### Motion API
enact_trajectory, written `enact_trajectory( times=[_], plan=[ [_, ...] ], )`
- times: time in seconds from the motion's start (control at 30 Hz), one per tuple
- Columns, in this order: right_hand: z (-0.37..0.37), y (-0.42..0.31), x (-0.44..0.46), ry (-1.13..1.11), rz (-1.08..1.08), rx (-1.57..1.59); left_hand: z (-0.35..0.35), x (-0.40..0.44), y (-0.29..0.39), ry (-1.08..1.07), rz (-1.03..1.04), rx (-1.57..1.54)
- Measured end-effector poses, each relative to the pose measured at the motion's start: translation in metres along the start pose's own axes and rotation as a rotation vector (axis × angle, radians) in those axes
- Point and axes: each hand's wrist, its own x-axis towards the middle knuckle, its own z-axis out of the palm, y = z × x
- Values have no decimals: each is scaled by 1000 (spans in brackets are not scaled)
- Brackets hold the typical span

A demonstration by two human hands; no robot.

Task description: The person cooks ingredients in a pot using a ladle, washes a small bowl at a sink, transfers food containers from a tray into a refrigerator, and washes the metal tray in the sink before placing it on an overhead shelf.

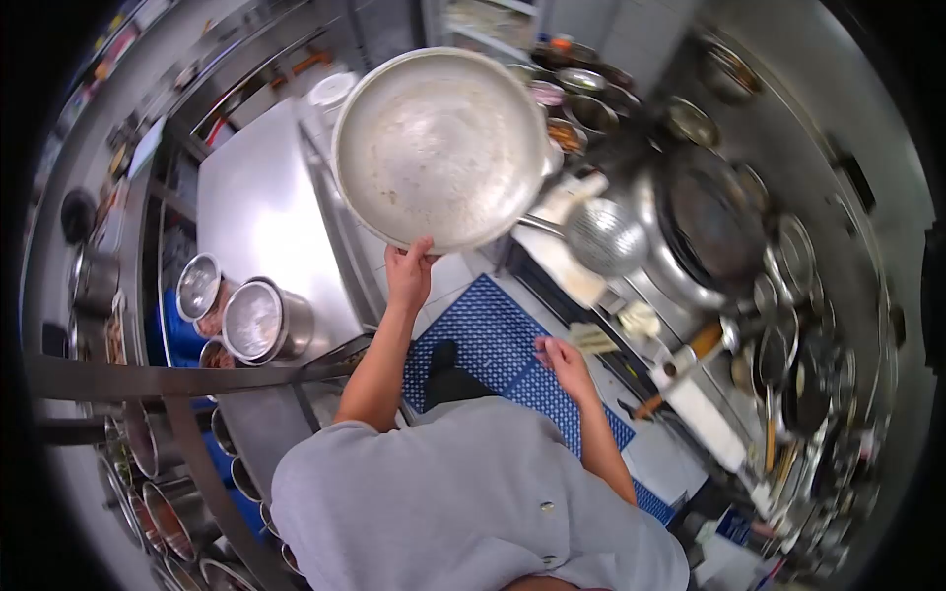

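My left hand [409,275] is closed on the near rim of a large, round, shallow metal pan [440,148]. The pan is held out in front of me, its wide inner face toward the camera, with brownish specks on the metal. A small handle shows on its right edge. Lower and to the right, my right hand [566,366] hangs in the air with fingers apart and nothing in it. Behind it lies a blue mat [493,335] on the floor. A perforated skimmer [606,236] rests over the cooking station, right of the pan.
On the left a steel counter [258,197] carries steel pots [258,320]. A dark wok [711,212] sits at the stove on the right, with pans and long-handled tools beyond it. Bowls of ingredients [589,113] stand at the back. A metal rail [187,378] crosses at left.
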Motion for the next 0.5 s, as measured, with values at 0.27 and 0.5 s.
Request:
enact_trajectory(
  times=[0.27, 0.5],
  plan=[
    [-135, 13, -192, 468, -425, 1204, 208, -214, -105, -658, -607, 23],
    [-172, 120, -370, 1051, -749, 1343, 295, -374, -201, -1108, -1286, 129]
  ],
)
